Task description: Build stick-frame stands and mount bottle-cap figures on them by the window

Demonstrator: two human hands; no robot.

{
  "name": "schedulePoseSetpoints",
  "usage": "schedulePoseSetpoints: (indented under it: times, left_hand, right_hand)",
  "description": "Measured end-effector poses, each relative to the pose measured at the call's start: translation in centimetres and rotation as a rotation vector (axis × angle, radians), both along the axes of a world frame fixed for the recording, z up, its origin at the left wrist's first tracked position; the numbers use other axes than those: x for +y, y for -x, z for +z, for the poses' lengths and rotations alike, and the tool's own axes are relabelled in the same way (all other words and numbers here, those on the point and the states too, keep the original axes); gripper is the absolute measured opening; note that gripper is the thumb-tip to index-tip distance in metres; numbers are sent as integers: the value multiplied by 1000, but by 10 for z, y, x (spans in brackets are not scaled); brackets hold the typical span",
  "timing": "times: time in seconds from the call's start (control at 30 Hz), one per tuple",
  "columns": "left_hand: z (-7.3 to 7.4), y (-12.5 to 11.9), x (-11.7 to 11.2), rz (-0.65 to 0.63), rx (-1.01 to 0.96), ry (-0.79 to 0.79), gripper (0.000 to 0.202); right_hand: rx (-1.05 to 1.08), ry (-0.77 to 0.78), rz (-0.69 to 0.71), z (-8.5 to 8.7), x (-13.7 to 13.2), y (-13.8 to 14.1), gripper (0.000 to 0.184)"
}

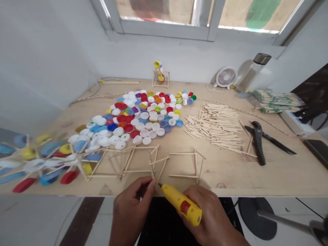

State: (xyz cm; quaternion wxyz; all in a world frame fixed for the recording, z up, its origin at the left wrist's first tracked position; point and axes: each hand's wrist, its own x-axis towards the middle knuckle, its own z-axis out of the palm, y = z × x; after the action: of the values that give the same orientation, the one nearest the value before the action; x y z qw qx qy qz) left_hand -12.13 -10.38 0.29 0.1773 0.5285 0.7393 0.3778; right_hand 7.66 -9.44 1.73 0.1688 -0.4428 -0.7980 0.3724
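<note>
My right hand grips a yellow glue gun with a red trigger, its tip pointing left toward my left hand. My left hand pinches the near end of a thin wooden stick at the table's front edge. The stick slants up into a frame of glued sticks. A second stick frame lies just to the right. Behind them lie a large spread of coloured bottle caps and a pile of loose wooden sticks.
Black pliers lie right of the stick pile. Cap-and-stick pinwheels sit at the left edge. At the back stand a small stick-and-cap model, a white fan, a bottle and a bag of sticks.
</note>
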Motion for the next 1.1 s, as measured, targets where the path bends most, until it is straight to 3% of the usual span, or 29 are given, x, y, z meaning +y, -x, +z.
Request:
schedulePoseSetpoints:
  times: [1.1]
  left_hand:
    - [2, -1, -4, -34, 75, -28, 27]
  right_hand:
    - [-94, -97, 46, -7, 6, 8, 7]
